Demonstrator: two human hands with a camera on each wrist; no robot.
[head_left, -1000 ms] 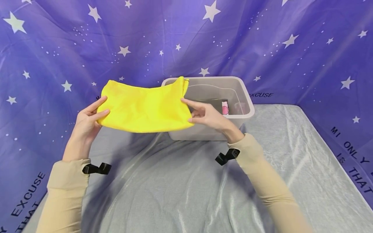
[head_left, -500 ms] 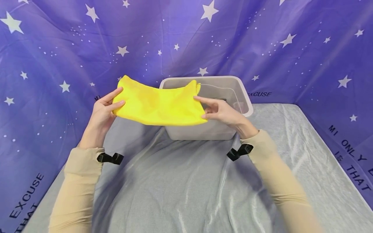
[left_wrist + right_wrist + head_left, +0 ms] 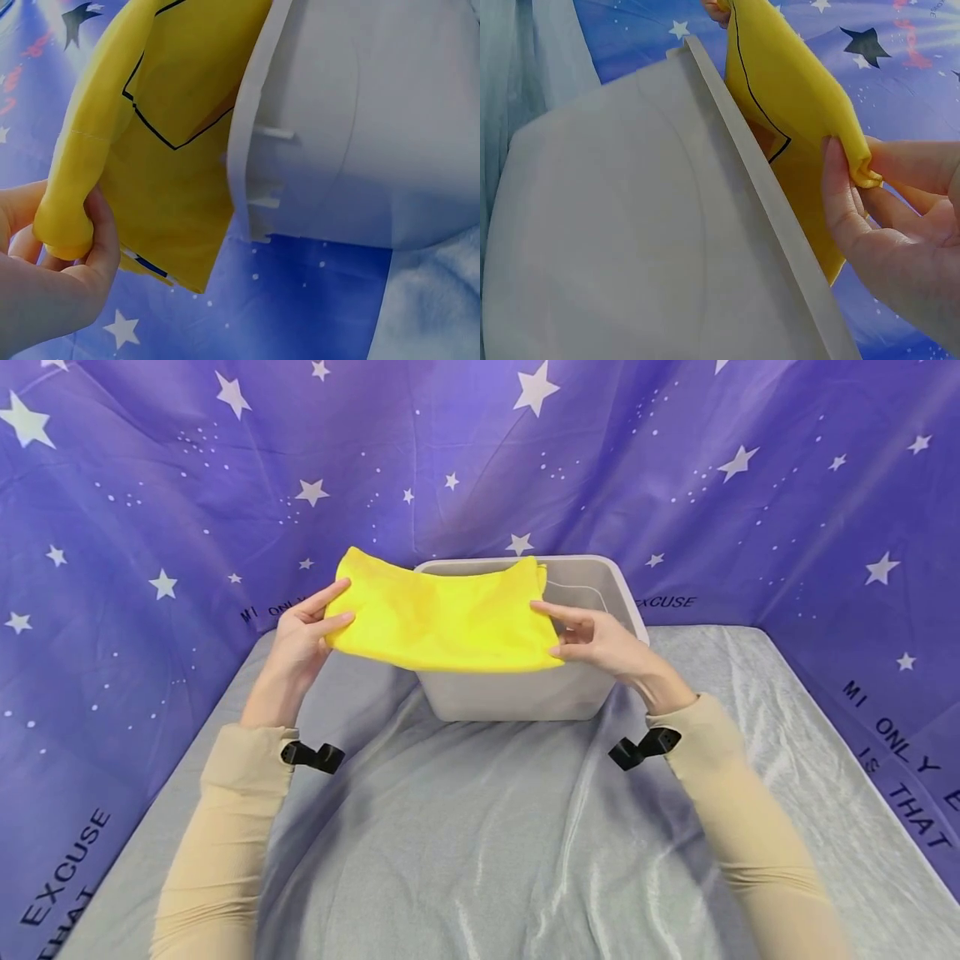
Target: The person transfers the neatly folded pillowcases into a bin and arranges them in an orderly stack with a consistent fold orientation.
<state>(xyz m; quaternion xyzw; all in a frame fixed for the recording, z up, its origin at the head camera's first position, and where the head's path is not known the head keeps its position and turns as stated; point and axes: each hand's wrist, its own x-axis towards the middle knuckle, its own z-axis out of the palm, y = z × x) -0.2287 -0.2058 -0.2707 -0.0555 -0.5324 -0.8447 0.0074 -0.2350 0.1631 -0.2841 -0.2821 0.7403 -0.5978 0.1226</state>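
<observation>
In the head view a folded yellow cloth (image 3: 442, 618) is stretched level over the front of a light grey plastic bin (image 3: 517, 697). My left hand (image 3: 296, 639) pinches its left end between thumb and fingers. The right end is pinched by my right hand (image 3: 607, 643) in the same way. Both wrist views show dark printed lines on the underside of the cloth, which hangs by the bin's rim (image 3: 754, 172). Most of the bin's opening is hidden behind the cloth.
The bin stands on a grey velvety cloth (image 3: 480, 827) that covers the table. Behind and to both sides hangs a purple curtain (image 3: 480, 443) with white stars and lettering. Black wrist cameras sit on both beige sleeves (image 3: 232, 827).
Both hands have carried the yellow cloth to the right and slightly up, so it now covers more of the bin's opening. The pink-and-white item seen inside earlier is now hidden.
</observation>
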